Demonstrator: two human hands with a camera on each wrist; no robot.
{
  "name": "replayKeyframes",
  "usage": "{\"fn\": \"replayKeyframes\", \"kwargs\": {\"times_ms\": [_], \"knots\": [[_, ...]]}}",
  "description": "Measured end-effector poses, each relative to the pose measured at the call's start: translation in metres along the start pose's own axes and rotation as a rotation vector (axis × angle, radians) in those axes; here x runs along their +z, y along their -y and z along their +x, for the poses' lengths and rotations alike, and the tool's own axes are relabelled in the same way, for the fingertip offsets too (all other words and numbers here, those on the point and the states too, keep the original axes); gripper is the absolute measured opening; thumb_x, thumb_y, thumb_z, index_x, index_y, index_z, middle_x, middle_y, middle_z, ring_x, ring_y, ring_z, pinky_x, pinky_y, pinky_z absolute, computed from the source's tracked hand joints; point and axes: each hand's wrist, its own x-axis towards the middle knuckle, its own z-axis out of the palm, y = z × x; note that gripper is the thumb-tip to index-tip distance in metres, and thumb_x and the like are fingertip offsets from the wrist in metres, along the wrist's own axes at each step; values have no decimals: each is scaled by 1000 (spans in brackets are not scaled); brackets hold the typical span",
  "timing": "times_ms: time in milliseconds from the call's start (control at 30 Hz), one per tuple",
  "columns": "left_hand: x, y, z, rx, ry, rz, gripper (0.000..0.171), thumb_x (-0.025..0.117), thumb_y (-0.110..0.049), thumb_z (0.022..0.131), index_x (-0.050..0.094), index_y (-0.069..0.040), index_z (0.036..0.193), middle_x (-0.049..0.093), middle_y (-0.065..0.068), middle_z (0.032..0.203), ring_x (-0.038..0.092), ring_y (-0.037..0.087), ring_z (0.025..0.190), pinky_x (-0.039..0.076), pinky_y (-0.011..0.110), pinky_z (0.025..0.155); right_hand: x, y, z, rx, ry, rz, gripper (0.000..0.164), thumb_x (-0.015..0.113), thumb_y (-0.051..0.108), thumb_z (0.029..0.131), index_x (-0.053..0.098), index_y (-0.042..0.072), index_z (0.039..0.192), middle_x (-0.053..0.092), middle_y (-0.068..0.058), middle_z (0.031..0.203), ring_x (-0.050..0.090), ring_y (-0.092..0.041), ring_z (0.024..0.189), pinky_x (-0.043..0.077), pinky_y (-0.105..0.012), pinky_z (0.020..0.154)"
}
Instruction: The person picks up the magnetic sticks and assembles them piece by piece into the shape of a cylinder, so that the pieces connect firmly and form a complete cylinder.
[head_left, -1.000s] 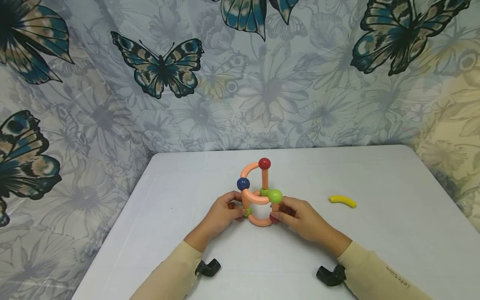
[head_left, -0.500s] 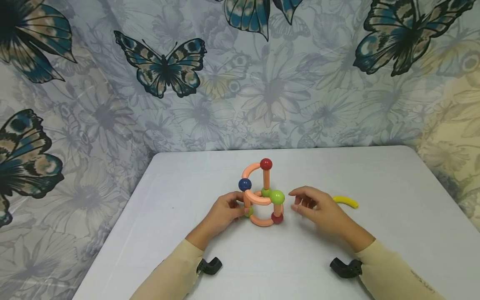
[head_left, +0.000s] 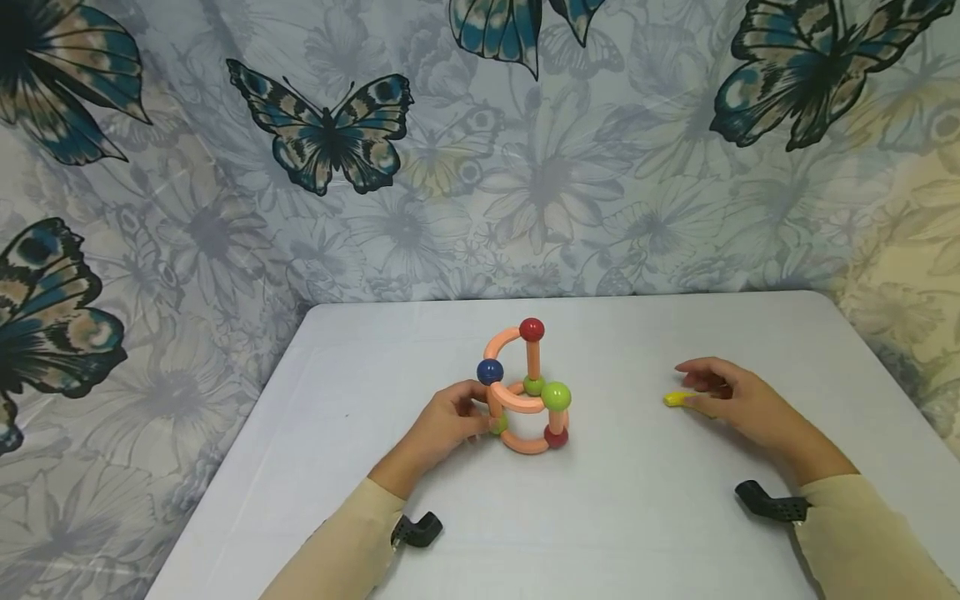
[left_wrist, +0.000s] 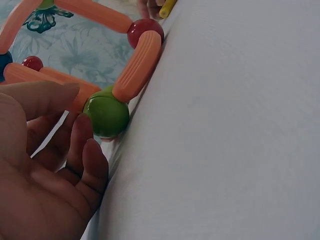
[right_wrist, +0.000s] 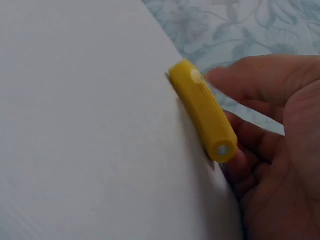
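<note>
A magnetic ball-and-rod frame [head_left: 517, 403] of peach rods and red, blue and green balls stands on the table. My left hand [head_left: 448, 421] pinches its lower left corner, fingertips at a peach rod beside the green ball [left_wrist: 106, 116]. Farther right lies a curved yellow rod [right_wrist: 202, 110], a pale metal disc set in its near end. Around it is my right hand [head_left: 742, 404], thumb against or right over the rod. In the head view the index fingertip stands apart behind it, and the hand covers the rod's middle.
The white table [head_left: 600, 525] meets a wall covering with butterflies [head_left: 326, 133] at its far edge. A black wrist mount [head_left: 418, 530] sticks out from the left sleeve, another black mount [head_left: 772, 502] from the right.
My right hand has let go of the frame and moved right to the yellow rod. My left hand has kept its hold, and the frame stands nearly where it was.
</note>
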Motion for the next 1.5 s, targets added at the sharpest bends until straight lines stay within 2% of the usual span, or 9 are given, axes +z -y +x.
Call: {"fn": "replayKeyframes", "kwargs": {"times_ms": [133, 267, 467, 600, 767, 1067, 1200, 1300, 1500], "knots": [[-6, 0, 1, 36, 5, -24, 33, 68, 0, 97, 71, -7, 129, 68, 8, 125, 62, 26, 86, 54, 32, 68, -4, -3, 1, -40, 39, -21, 38, 79, 4, 99, 69, 1, 136, 70, -11, 121, 58, -16, 99, 47, -20, 81], [-13, -2, 4, 55, -31, -69, 38, 59, 3, 96, 69, -3, 132, 69, 13, 125, 64, 31, 92, 54, 35, 71, -5, 1, 3, 9, 53, -106, 34, 82, 10, 99, 72, 4, 131, 70, -9, 120, 54, -20, 95, 47, -25, 77], [-18, -10, 14, 8, -132, -176, 30, 59, -13, 104, 70, -5, 130, 71, 12, 123, 63, 30, 100, 52, 38, 78, -6, 6, 3, 104, 65, -114, 35, 82, 15, 99, 71, -1, 128, 68, -12, 116, 55, -25, 91, 50, -31, 68], [-17, -19, 24, 15, -176, -229, 35, 60, -30, 110, 70, -4, 131, 69, 13, 123, 62, 30, 104, 52, 37, 80, -5, 12, 2, 124, 58, -14, 32, 81, 14, 100, 68, -1, 126, 68, -12, 112, 57, -24, 84, 50, -31, 64], [-14, -29, 39, 66, -184, -266, 42, 60, -36, 111, 69, -2, 134, 66, 13, 132, 61, 29, 109, 52, 37, 83, 3, 26, 4, 111, 51, 138, 32, 79, 12, 102, 64, -2, 126, 70, -13, 107, 63, -25, 80, 51, -32, 63], [-5, -48, 56, 178, -59, -308, 51, 53, -32, 112, 62, 4, 146, 63, 12, 147, 54, 28, 135, 46, 45, 104, 29, 75, 7, 134, 44, 356, 37, 76, 17, 106, 64, -7, 131, 70, -17, 115, 66, -22, 93, 58, -32, 79], [-2, -50, 58, 202, -22, -322, 53, 51, -31, 112, 60, 5, 149, 63, 13, 146, 54, 30, 135, 37, 62, 113, 41, 98, 7, 57, 69, 502, 25, 72, 11, 107, 64, -7, 122, 68, -20, 110, 64, -25, 91, 58, -33, 79], [-1, -50, 59, 208, 1, -326, 54, 50, -32, 112, 58, 6, 150, 63, 13, 145, 55, 34, 131, 33, 68, 113, 48, 111, 11, 57, 98, 587, 22, 71, 11, 107, 62, -6, 120, 67, -20, 108, 62, -26, 88, 57, -34, 78], [1, -49, 61, 204, 23, -306, 57, 49, -33, 112, 56, 7, 152, 65, 13, 142, 56, 37, 130, 44, 47, 101, 57, 133, 26, 144, 104, 712, 30, 69, 19, 110, 56, -5, 122, 67, -18, 106, 62, -22, 82, 56, -30, 73]]}}
